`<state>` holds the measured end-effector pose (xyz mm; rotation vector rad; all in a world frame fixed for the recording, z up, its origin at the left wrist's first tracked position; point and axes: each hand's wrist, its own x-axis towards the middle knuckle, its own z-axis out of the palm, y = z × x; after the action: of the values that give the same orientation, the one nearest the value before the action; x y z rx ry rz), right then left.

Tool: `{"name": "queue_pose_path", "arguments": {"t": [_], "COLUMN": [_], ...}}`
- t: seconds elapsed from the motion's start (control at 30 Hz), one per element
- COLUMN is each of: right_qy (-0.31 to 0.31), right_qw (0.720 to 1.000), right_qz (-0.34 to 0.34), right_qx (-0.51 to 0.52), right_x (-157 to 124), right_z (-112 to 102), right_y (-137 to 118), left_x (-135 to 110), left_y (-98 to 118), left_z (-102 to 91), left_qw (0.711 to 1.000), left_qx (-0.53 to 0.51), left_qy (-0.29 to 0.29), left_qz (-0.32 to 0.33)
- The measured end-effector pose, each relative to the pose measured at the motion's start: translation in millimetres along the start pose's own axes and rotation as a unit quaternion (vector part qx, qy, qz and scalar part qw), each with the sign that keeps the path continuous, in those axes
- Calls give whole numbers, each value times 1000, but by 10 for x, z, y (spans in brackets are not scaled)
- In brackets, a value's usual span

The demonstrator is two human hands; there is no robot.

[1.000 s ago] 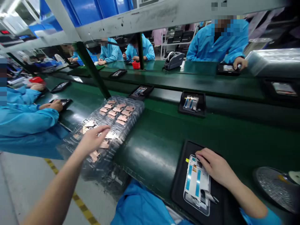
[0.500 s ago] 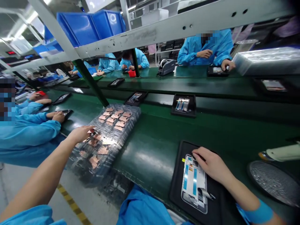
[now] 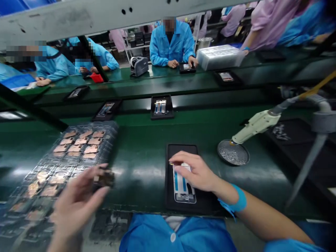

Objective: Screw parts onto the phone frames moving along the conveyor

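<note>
My left hand (image 3: 76, 199) is closed on a small circuit board (image 3: 103, 177), smeared by motion, over the near right side of a clear plastic tray (image 3: 111, 134). Copper-coloured boards (image 3: 75, 148) lie in rows in that tray. My right hand (image 3: 195, 171) bends over the top of a phone housing (image 3: 185, 196). Its thumb and fingers close at the housing's upper left corner, by a yellow tab, and cover much of the upper part. Blue strips run along the white housing, which lies in a black holder (image 3: 170, 206) on the green bench.
An electric screwdriver (image 3: 256, 126) stands with its tip in a round dish of screws (image 3: 233, 153) at right. Black holders with phone housings (image 3: 160, 107) line the raised ledge. Across the bench sits a co-worker (image 3: 172, 42) in blue. A metal beam (image 3: 78, 24) crosses overhead.
My view has swung right. My left hand has left the tray's pockets and moved right with a circuit board in it. The right hand stays at the housing's top, now covering its upper left corner.
</note>
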<state>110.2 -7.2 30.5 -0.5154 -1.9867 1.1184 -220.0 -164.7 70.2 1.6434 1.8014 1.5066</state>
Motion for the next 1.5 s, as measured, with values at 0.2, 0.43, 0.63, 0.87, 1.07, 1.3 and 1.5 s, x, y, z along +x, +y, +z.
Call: {"name": "queue_pose_path", "arguments": {"t": [0.2, 0.43, 0.63, 0.87, 1.07, 1.3, 1.5], "right_qy": [-47, 157, 65, 0, -24, -38, -41], "right_qw": [918, 962, 976, 974, 974, 975, 973], "right_qz": [213, 199, 164, 119, 106, 88, 80], "right_qx": [331, 101, -124, -194, -200, -202, -211], "right_x": [28, -129, -285, -350, -371, -375, -383], "right_z": [128, -389, -366, -289, -258, -282, -267], "right_y": [7, 406, 596, 573, 598, 629, 650], "left_x": [255, 374, 163, 174, 135, 136, 121], "left_y": [261, -160, -363, -287, -307, -308, -335], "left_z": [1540, 2058, 2123, 1988, 1959, 1963, 1971], "left_qw": [955, 942, 914, 900, 883, 882, 879], "left_qx": [-213, -2, 92, 68, 97, 101, 106], "left_qy": [-184, -301, -350, -383, -404, -404, -406], "left_qz": [90, 149, 182, 194, 220, 222, 225]}}
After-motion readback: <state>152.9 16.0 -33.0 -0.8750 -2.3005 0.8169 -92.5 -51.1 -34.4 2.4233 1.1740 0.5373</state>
